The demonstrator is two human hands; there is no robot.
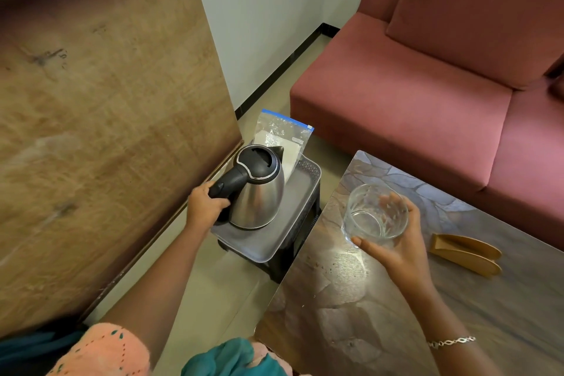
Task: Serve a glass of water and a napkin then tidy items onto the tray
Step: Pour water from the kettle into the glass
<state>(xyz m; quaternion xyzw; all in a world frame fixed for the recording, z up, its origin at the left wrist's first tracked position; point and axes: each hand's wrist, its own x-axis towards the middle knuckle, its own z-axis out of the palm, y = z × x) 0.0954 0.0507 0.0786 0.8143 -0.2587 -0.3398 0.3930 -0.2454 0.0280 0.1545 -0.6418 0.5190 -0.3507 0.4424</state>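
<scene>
Beside the table [396,299] my left hand [203,204] is gripping the kettle [259,192] handle on the tray [293,192] and my right hand [396,241] is cupping the empty glass [377,214], so nothing is being served yet.

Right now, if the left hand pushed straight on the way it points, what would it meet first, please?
Probably the kettle body: the left hand already grips its black handle and points toward the steel side. Depth is hard to judge.

The person is wearing a peach knitted sleeve [100,351] with small eyelet holes on the left arm, teal fabric [225,357] below, and a silver chain bracelet [451,342] circling the right wrist.
</scene>
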